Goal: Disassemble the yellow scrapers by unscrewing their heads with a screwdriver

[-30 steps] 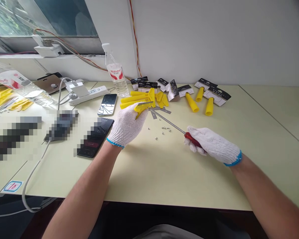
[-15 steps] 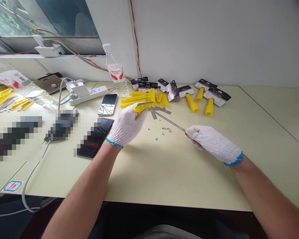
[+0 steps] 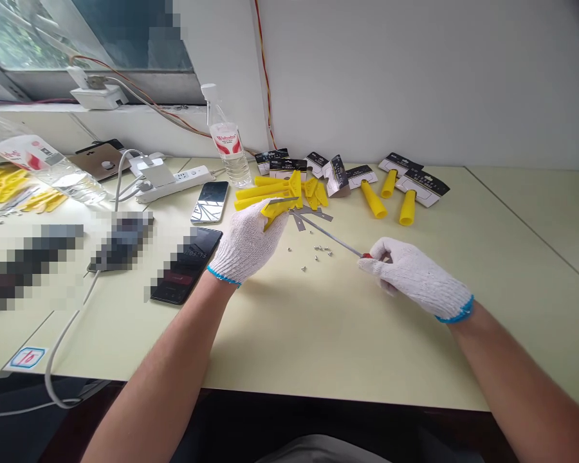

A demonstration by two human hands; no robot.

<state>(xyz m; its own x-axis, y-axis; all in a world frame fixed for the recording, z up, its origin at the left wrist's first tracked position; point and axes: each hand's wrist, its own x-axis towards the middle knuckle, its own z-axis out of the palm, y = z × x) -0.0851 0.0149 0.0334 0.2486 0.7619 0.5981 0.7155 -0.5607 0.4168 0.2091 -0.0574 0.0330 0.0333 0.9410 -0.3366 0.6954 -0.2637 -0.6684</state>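
My left hand [image 3: 251, 241], in a white knitted glove with a blue cuff, is closed on a yellow plastic scraper head [image 3: 276, 209] with a thin metal blade along it. My right hand [image 3: 412, 273], gloved the same way, grips the red handle of a screwdriver [image 3: 335, 238]. The long shaft points left, its tip at the scraper head by my left fingers; exact contact is hidden. Several small screws [image 3: 317, 249] lie loose on the table below the shaft. Flat metal blades [image 3: 300, 223] rest just beyond the tip. More yellow scraper parts [image 3: 295, 183] lie behind my left hand.
Yellow handle tubes [image 3: 374, 199] and black-and-white header cards [image 3: 338, 175] lie toward the wall. A water bottle [image 3: 230, 151] stands behind two phones [image 3: 210, 202]. Further left are a power strip [image 3: 183, 182], a charging cable [image 3: 64, 328] and a second bottle [image 3: 41, 157] lying tilted.
My right fingers have shifted on the screwdriver, with the thumb and forefinger spread further and more of the red handle showing. My left hand keeps its hold on the scraper head.
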